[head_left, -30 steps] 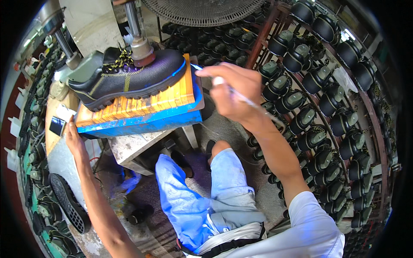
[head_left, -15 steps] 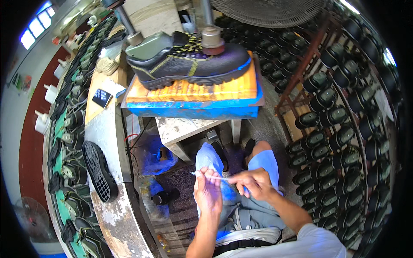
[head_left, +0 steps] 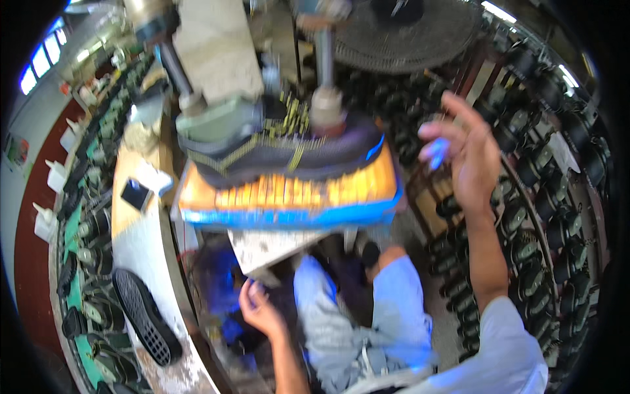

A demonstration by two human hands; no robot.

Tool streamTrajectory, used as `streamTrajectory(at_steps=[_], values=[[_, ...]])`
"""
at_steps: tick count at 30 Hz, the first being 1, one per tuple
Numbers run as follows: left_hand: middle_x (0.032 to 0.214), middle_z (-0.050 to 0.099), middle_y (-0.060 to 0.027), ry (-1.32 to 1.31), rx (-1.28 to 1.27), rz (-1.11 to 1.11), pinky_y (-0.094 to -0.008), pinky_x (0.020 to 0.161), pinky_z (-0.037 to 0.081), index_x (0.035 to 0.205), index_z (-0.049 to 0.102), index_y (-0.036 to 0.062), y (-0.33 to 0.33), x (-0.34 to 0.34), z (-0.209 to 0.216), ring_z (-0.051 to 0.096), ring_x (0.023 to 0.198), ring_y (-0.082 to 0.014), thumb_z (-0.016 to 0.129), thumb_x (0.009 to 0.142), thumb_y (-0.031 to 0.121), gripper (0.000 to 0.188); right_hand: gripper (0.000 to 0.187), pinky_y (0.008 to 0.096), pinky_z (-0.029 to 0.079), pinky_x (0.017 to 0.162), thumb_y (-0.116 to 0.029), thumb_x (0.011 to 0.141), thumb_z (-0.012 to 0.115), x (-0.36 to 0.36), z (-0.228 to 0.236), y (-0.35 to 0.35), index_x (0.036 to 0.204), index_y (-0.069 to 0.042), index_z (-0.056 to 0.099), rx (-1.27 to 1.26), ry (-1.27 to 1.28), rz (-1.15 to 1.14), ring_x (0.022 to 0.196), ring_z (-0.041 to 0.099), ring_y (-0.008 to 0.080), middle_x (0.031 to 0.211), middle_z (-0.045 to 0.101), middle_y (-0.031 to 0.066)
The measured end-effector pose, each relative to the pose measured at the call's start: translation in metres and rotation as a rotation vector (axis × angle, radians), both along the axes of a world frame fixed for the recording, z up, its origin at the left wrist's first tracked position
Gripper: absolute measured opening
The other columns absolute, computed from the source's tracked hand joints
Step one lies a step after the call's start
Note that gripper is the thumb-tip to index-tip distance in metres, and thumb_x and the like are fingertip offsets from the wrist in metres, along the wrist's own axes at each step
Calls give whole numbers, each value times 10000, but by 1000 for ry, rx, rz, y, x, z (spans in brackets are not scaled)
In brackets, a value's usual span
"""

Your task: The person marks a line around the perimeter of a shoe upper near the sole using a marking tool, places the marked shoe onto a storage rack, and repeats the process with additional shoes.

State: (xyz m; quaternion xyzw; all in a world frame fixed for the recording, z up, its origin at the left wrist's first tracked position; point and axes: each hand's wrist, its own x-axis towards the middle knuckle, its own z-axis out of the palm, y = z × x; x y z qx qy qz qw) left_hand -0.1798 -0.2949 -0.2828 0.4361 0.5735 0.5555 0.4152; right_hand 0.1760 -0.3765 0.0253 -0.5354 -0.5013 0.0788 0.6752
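My right hand [head_left: 474,157] is raised to the right of the shoe, its fingers apart and nothing seen in them; blue light falls on one finger. Low beside my knee, my left hand [head_left: 262,314] has its fingers drawn together. A small dark bluish spot shows at their tips, too blurred to name. In front of me a black shoe [head_left: 289,151] with yellow stitching and a green last lies on its sole on an orange slatted pad [head_left: 282,192]. Two metal press rods [head_left: 326,72] come down on it, one at the heel and one over the forefoot.
A black outsole [head_left: 146,316] and a phone [head_left: 136,194] lie on the worn bench at left. Beyond it, a green conveyor [head_left: 80,299] carries shoe parts. Shoes on lasts [head_left: 525,249] fill racks at right. A large fan [head_left: 407,39] stands behind the press.
My hands have parted: the right swung up beside the shoe, the left moved left. The thin whitish stick between them is no longer visible. The view tilted, so the press appears lower.
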Motion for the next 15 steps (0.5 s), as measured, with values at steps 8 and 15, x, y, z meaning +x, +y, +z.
streamTrajectory(at_steps=[8, 15], values=[[1157, 675, -75, 801, 762, -373, -423, 914, 496, 1175, 766, 100, 32, 61, 103, 632, 1038, -297, 755, 846, 51, 333, 437, 292, 562, 618, -392, 1039, 656, -107, -40, -30, 1174, 12, 750, 44, -299, 355, 732, 731, 192, 935, 731, 144], [1084, 711, -111, 572, 966, -417, -443, 921, 531, 991, 775, 59, 31, 51, 119, 663, 1050, -341, 800, 768, -8, 234, 200, 278, 622, 779, 13, 935, 744, -136, -65, -42, 1128, 66, 756, -239, 18, 312, 849, 767, 185, 990, 756, 142]])
